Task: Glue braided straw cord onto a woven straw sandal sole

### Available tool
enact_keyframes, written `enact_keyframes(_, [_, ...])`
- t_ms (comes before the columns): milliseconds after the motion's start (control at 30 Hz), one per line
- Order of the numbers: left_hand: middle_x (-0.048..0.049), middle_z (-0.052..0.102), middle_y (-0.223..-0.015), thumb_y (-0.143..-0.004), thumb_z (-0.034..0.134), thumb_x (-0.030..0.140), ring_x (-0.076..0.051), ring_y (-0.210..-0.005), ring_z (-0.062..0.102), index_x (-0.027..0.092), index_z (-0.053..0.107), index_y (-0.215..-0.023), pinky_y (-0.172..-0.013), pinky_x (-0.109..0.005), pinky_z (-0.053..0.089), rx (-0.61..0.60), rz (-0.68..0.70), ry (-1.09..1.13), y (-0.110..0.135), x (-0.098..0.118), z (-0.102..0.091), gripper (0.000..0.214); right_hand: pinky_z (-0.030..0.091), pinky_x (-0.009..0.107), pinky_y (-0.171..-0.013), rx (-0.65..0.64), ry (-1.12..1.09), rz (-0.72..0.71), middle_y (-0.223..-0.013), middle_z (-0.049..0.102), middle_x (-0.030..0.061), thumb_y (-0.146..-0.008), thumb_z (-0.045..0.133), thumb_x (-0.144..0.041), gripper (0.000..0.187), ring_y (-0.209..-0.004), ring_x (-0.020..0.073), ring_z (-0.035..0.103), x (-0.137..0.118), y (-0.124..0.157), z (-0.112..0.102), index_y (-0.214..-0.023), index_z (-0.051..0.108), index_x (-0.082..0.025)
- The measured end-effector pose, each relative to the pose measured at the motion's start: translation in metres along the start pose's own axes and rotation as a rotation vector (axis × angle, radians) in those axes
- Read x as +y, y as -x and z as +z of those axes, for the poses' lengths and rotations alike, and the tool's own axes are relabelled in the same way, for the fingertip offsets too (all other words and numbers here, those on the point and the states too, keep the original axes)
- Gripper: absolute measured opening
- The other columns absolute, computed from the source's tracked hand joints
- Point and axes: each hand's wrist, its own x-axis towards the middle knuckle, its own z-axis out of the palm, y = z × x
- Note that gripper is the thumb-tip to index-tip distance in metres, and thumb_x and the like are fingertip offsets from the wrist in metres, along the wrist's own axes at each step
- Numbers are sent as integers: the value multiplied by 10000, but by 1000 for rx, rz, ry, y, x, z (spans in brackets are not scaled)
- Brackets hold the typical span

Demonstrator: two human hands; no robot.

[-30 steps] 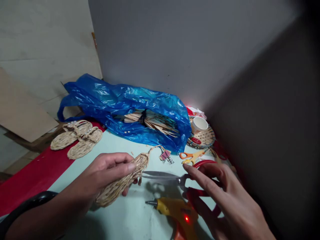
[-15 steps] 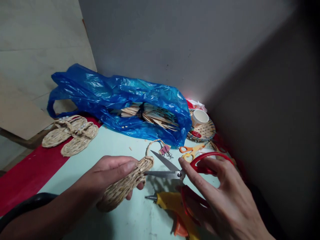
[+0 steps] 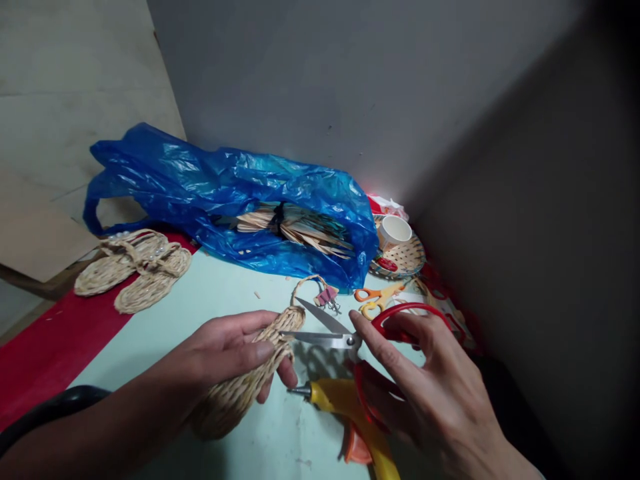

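My left hand (image 3: 230, 353) grips a braided straw sole (image 3: 250, 373), thumb on its upper face and fingertips showing beneath. From the sole's far end a thin twisted strand (image 3: 296, 287) curves up to a pink binder clip (image 3: 327, 296). My right hand (image 3: 425, 380) holds red-handled scissors (image 3: 325, 330), index finger stretched along near the pivot. Their blades stand apart, the lower one lying across the sole's edge and the upper one pointing close to the strand. Just beneath the scissors, a yellow glue gun (image 3: 330, 395) lies on the table; my right hand partly covers the view of it.
A blue plastic bag (image 3: 220, 180) with bundled straw strips (image 3: 300, 230) lies against the wall. On the left, small woven slippers (image 3: 150, 277) rest on red cloth (image 3: 65, 333). A woven tray (image 3: 407, 257) with a white cup (image 3: 396, 230) and orange-handled scissors (image 3: 377, 297) are at the right.
My left thumb has slid lower on the sole, and the sole has turned slightly. The lower scissor blade now reaches further over its edge. The whole view has shifted a little.
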Motion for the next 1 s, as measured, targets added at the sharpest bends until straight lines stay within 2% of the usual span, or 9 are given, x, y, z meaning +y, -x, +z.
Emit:
enact_keyframes(267, [-58, 835, -892, -753, 909, 539, -125, -659, 623, 206, 784, -1145, -593, -206, 436, -22, 33, 24, -2, -1, -1, 530, 556, 402, -769, -23, -64, -1, -1151, 522, 154, -1003, 581, -136, 455, -962, 261, 576, -2, 2, -1, -1457, 556, -120])
enact_keyframes(667, [-40, 829, -916, -771, 906, 501, -126, -716, 632, 228, 801, -1197, -653, -199, 466, -122, 29, 24, 1, -1, 4, 517, 563, 384, -690, 3, -106, 6, -1035, 609, 156, -1020, 561, -131, 376, -863, 255, 624, -14, -4, 2, -1391, 599, -84])
enact_keyframes(767, [-40, 826, -938, -786, 890, 508, -130, -734, 624, 238, 788, -1220, -648, -200, 460, -112, 21, -14, 4, 3, 5, 521, 557, 368, -627, 19, -63, 26, -998, 628, 150, -1026, 568, -140, 388, -800, 246, 640, -15, -1, 3, -1409, 590, -83])
enact_keyframes(900, [-42, 815, -952, -825, 854, 488, -131, -751, 602, 231, 812, -1114, -659, -202, 455, -78, -2, -64, 5, 4, 3, 389, 565, 342, -584, -10, -101, 44, -972, 641, 128, -1030, 556, -166, 389, -749, 225, 658, -17, -1, 3, -1413, 572, -98])
enact_keyframes(1000, [-37, 793, -906, -789, 867, 506, -144, -743, 585, 234, 802, -1142, -648, -214, 449, -31, -14, -52, 3, 0, 1, 451, 585, 321, -603, -19, -160, 73, -1020, 637, 129, -1031, 520, -211, 391, -786, 218, 681, -12, -1, 1, -1408, 567, -117])
